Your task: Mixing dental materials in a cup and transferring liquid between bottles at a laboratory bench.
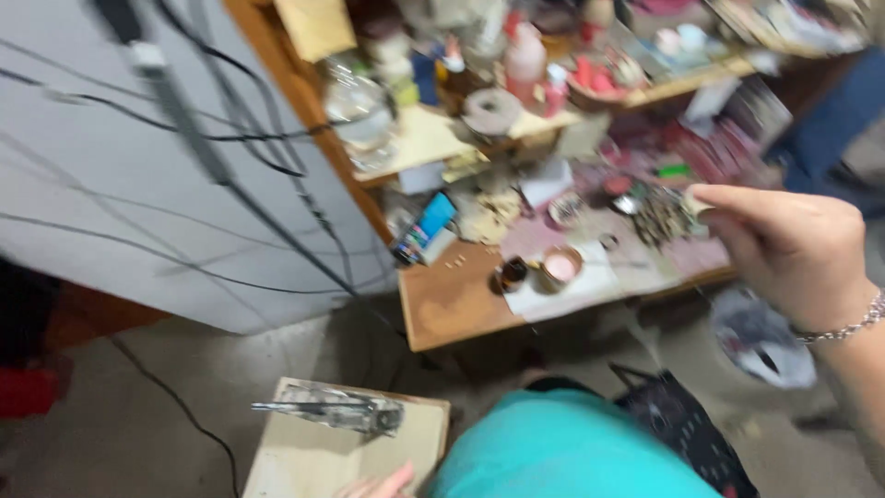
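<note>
The whole view is motion-blurred. My right hand, with a silver bracelet at the wrist, is raised at the right above the cluttered wooden bench. Its fingers are curled together in a pinch. A tiny pale bit shows at the fingertips, but the blur hides whether it is held. Only the fingertips of my left hand show at the bottom edge. They touch a pale wooden board on which a shiny metal tool lies. My teal-clad knee is beside the board.
On the bench stand a small brown jar, a round copper-rimmed dish, white paper and a blue packet. Shelves above are crowded with bottles and jars. Black cables run over a grey panel. A dark bag sits on the floor.
</note>
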